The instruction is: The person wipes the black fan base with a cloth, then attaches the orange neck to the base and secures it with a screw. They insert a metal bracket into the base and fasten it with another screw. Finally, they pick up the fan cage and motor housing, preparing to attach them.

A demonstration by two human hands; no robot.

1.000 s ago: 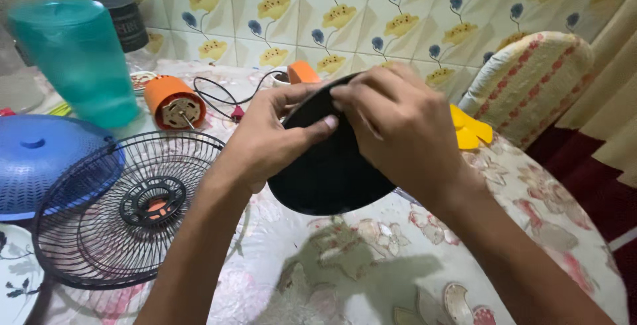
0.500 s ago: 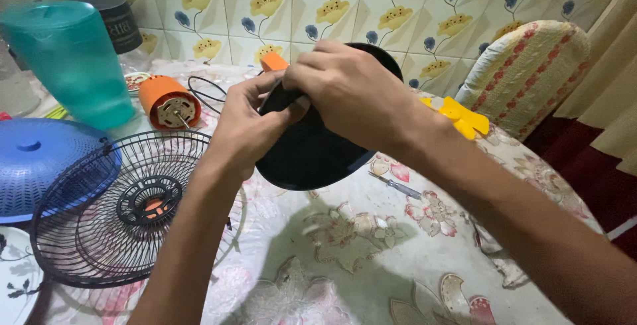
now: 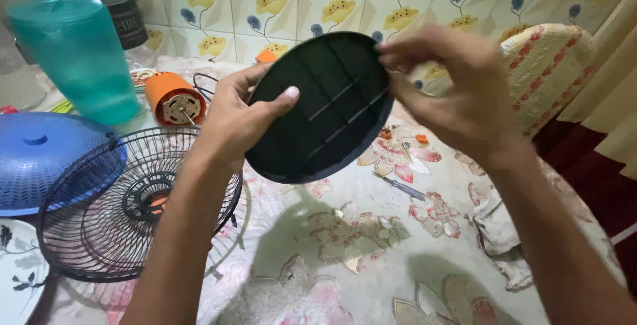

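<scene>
Both hands — left hand [image 3: 242, 116], blurred right hand [image 3: 458, 89] — seemingly pinch round dark panel [image 3: 322, 109].

A dark round panel [image 3: 320, 107] with a smooth, faintly glossy face (crossed by thin pale lines) was seen. The fan guard [image 3: 136, 205] was made of thin black wire. The jug [image 3: 74, 54] was translucent teal plastic, the wall tiles [image 3: 279, 0] were glazed, and the surface [image 3: 345, 259] was draped with flowered cloth.
</scene>
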